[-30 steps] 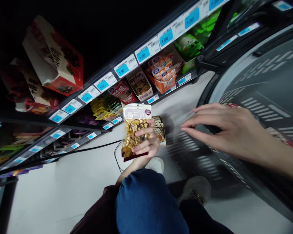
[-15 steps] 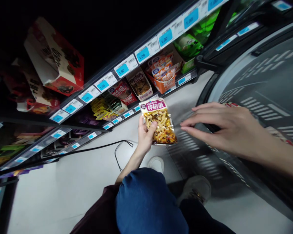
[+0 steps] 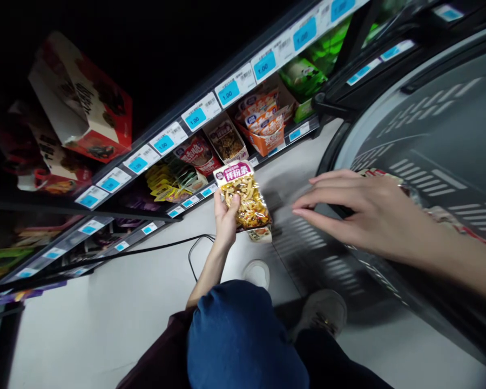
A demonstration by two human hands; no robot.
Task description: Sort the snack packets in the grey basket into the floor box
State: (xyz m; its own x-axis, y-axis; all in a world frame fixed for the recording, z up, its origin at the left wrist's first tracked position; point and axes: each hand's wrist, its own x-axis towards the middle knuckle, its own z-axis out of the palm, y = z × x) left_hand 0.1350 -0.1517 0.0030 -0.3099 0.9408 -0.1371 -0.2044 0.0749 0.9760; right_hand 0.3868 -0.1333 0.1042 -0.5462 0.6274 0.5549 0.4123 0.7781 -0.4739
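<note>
My left hand [image 3: 227, 219] grips a snack packet [image 3: 247, 195], thumb on its front and fingers behind. The packet has a white and purple top, and a picture of noodle-like strips. Beneath its lower edge shows part of another pale item [image 3: 261, 234], mostly hidden. My right hand [image 3: 360, 210] hovers at the near rim of the grey shopping basket [image 3: 429, 140], holding nothing visible. Its fingers stretch toward the packet, thumb tip close to the index finger.
Along the low shelf stand an open box of similar packets [image 3: 227, 141], an orange box of sachets [image 3: 265, 135], a red packet [image 3: 198, 154] and green bags [image 3: 303, 78]. Red-and-white boxes [image 3: 85, 102] sit higher at left. A black cord [image 3: 157, 244] crosses above the floor near my knee.
My left hand has moved left with the packet, tilting it slightly, and the pale item beneath has come into view. My right hand stays nearly in place.
</note>
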